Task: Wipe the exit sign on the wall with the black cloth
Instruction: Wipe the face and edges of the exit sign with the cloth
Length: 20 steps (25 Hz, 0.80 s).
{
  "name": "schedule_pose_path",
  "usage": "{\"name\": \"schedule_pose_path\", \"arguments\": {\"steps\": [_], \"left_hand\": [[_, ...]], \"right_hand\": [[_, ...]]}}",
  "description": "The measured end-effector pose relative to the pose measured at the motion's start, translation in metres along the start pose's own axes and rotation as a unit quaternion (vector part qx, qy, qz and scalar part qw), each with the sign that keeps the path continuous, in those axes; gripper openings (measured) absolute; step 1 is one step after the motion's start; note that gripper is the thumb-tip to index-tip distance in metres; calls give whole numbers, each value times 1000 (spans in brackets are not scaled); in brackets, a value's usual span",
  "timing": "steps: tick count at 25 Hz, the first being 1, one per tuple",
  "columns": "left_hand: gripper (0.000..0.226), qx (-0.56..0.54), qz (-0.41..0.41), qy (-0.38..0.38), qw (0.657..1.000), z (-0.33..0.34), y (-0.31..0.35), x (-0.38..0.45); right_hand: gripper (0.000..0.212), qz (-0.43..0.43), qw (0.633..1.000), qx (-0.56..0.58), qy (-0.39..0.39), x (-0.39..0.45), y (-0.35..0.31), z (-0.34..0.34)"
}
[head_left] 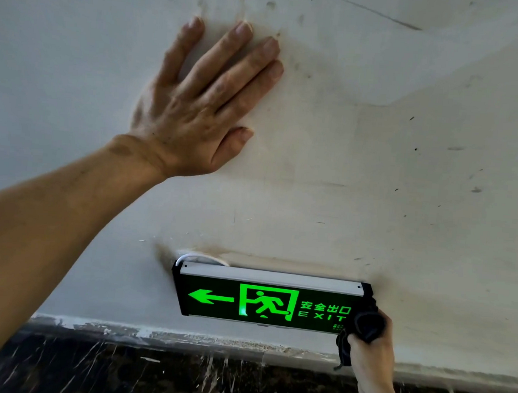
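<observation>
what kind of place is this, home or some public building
Probably a corridor or stairwell in a public or commercial building. A lit green exit sign is mounted low on a scuffed white wall, just above a dark marble skirting. The right hand holds a black cloth at the sign's end.

The exit sign (269, 299) carries lit green markings on its black face: a left-pointing arrow at 9 o'clock, a running-figure pictogram in a doorway at centre, and at 3 o'clock "安全出口" above "EXIT".
</observation>
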<state>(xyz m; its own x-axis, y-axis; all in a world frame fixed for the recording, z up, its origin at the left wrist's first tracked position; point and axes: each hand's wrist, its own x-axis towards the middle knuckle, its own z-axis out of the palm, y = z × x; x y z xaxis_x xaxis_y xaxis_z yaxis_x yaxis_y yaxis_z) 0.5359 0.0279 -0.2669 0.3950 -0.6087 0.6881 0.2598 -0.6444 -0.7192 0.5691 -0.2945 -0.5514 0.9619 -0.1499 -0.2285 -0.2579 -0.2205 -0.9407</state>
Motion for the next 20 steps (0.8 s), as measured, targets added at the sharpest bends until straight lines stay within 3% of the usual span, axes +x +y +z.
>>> {"name": "schedule_pose_path", "arguments": {"steps": [9, 12, 14, 16, 18, 20], "left_hand": [[65, 4, -5, -5, 1000, 1, -1, 0], [65, 4, -7, -5, 1000, 2, 0, -1], [66, 5, -8, -8, 1000, 3, -1, -2], [66, 5, -8, -9, 1000, 2, -2, -1], [65, 2, -5, -7, 1000, 2, -1, -1], [64, -1, -4, -2, 1000, 2, 0, -1]], "right_hand": [[51, 25, 993, -107, -33, 0, 10, -3], [46, 97, 979, -155, -86, 3, 22, -10], [47, 197, 967, -118, -108, 2, 29, -13], [49, 296, 949, 19, -109, -8, 33, -10], [54, 331, 929, 139, -94, -16, 35, -2], [58, 320, 925, 182, -98, -20, 30, 8]]}}
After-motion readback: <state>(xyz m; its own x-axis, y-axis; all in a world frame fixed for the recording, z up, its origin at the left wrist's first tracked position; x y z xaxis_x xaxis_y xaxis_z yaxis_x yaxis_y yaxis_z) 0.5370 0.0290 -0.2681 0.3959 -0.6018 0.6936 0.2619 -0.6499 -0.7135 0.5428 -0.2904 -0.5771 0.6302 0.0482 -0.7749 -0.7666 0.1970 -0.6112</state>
